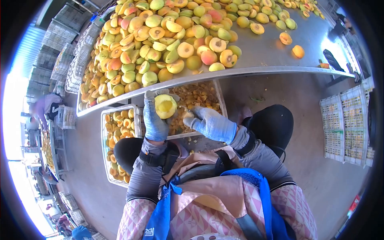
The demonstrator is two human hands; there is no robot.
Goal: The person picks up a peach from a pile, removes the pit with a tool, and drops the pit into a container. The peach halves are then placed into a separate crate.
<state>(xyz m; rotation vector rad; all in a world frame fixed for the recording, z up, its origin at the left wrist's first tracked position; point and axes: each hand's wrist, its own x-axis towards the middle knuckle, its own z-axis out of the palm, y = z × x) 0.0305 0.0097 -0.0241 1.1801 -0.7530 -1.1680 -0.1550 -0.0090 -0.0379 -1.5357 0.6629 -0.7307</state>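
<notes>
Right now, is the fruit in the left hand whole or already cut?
Cut. The left hand holds a fruit half with its pale flat cut face showing toward the camera.

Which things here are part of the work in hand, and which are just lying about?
In hand:
- left hand, gloved, holding a halved peach
- right hand, gloved, beside that fruit
- crate of pits and scraps under the hands
- crate of peach halves to the left
- peach pile on the table

Lying about:
- stacked empty crates on the right
- person at another table
</notes>
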